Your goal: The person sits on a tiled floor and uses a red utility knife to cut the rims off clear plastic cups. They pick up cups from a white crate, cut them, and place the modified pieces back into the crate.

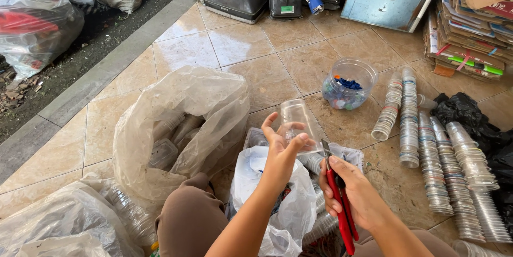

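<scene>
Obs.: person seated on tiled floor, viewed from above.

Left hand: raised, fingers curled around a clear plastic cup; cup tilted, held above the lap, thumb and fingertips touching its lower wall.

Right hand: closed around the red handles of a pair of cutters; short metal blades point up toward the cup, just beside it, contact not resolvable.

Surroundings: white plastic bag directly under both hands. Large clear bag holding more plastic containers, to the person's left. Long nested stacks of clear cups lie in rows on the floor to the right, beside a black bag. Clear tub with blue pieces inside stands farther ahead. Flattened cardboard pile at upper right.
</scene>
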